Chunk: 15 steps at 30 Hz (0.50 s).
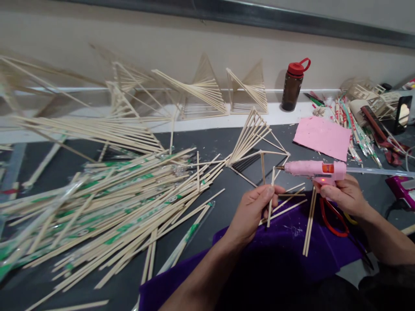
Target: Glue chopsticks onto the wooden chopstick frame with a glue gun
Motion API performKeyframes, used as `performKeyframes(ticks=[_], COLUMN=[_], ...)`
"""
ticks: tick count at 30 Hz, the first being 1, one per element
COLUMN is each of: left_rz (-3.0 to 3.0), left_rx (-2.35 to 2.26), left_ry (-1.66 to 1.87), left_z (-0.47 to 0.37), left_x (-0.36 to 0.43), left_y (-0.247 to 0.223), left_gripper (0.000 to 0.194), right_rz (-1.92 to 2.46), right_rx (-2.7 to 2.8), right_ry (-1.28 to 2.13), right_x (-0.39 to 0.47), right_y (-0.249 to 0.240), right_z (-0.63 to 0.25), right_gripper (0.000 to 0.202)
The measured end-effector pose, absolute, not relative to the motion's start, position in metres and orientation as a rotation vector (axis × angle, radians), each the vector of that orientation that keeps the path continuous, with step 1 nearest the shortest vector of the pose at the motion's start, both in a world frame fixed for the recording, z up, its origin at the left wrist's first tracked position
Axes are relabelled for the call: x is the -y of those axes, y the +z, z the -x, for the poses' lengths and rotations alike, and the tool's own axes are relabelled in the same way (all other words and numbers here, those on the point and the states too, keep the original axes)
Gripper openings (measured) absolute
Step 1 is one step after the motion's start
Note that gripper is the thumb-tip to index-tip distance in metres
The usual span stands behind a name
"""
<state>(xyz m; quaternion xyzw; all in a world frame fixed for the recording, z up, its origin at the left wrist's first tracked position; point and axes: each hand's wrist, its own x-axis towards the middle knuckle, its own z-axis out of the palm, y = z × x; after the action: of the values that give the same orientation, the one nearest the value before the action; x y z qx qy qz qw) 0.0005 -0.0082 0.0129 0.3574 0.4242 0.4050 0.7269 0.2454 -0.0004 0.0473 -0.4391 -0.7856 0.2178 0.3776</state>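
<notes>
So the pink glue gun [316,169] is the centre of everything here: it's held up level over the near part of the desk, nozzle pointing left, with a little red light glowing on its body. The right hand [345,193] has its fingers wrapped round the grip, and a long clear glue stick [379,171] pokes out the back. Just left of the gun, the left hand [254,207] has a short wooden stick [269,212] pinched between thumb and fingers, pretty much upright, its top end right by the nozzle; can't tell if they're actually touching. Below the gun there's a purple cloth [300,222], with a couple of loose sticks [310,224] and a red loop handle [340,234], probably scissors. Up and left of the gun sits a fan-shaped stick frame [248,142], and way further left is a huge messy pile of sticks [129,216], some in green-marked plastic. Behind the gun you've got a pink sheet [324,136], then a dark bottle [292,90] with a red lid, and left of that some twisted stick models [209,97] along the wall. Far right of the gun there's a magenta box [402,190] with a black plug by it.
</notes>
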Motion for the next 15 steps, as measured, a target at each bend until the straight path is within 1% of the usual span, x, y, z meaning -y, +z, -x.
performKeyframes(ticks=[5, 8, 12, 15], left_rz=[-0.778, -0.763, -0.731, -0.716], left_rx=[-0.938, -0.946, -0.938, -0.931], left_ry=[0.869, 0.869, 0.874, 0.878], left_z=[-0.001, -0.002, -0.002, -0.001], left_x=[0.009, 0.009, 0.009, 0.009], left_y=[0.015, 0.016, 0.017, 0.017], left_gripper=[0.035, 0.037, 0.038, 0.036], right_rz=[1.118, 1.115, 1.159, 1.183], right_rx=[2.018, 1.904, 1.743, 1.767], right_ry=[0.644, 0.723, 0.859, 0.83], right_x=[0.003, 0.005, 0.006, 0.004], right_y=[0.044, 0.039, 0.035, 0.036], right_z=[-0.247, -0.249, -0.25, -0.25], right_gripper=[0.029, 0.029, 0.033, 0.036])
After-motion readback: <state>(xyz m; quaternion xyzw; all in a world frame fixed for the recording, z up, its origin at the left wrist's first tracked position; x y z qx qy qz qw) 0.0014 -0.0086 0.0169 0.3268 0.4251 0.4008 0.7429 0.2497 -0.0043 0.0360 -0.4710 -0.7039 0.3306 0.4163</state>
